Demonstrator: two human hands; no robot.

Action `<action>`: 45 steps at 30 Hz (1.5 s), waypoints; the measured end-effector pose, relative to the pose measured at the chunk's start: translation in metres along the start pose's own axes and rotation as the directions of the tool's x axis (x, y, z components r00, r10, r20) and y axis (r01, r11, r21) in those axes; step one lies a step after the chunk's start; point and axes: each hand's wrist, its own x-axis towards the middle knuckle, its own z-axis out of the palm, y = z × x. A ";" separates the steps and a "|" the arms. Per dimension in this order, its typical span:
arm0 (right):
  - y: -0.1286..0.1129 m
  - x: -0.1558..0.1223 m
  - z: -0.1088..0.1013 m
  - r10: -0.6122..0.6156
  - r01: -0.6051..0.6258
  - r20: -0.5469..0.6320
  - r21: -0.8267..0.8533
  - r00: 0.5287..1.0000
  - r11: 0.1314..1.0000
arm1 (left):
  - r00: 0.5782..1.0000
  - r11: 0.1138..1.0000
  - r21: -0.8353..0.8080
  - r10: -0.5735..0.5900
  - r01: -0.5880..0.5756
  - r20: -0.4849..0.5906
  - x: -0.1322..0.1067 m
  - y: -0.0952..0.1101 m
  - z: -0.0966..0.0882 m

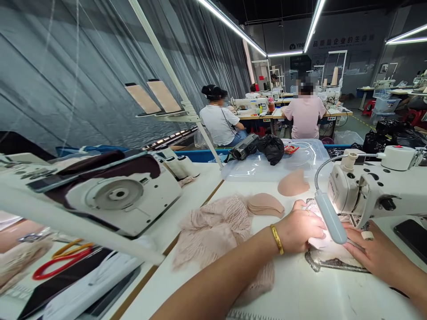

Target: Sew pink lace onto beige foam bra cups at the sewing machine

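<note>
My left hand [302, 226], a gold bracelet at its wrist, has its fingers curled onto a pale pink fabric piece [319, 243] at the sewing machine [370, 189]. On the other side of that piece, my right hand [375, 246] lies close to the presser foot area. A slim greyish thing shows between its thumb and fingers, too small to name, and the lamp partly hides the fingertips. The grey lamp head [330, 218] hangs over the work, lighting it. Left of my hands lie a crumpled pink lace garment [220, 226] and stacked beige bra cups [266, 204].
Another beige cup [293, 183] lies near a clear plastic lid [320, 155] bearing a black bag [271, 149]. A phone [413, 235] rests at the right. Red-handled scissors [62, 264] and a second machine [123, 195] are left. Two co-workers sit ahead.
</note>
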 end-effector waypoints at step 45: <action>0.007 -0.009 0.004 -0.008 0.024 -0.194 0.081 0.981 0.996 | 0.997 0.985 0.167 -0.021 0.032 -0.073 -0.004 0.009 0.017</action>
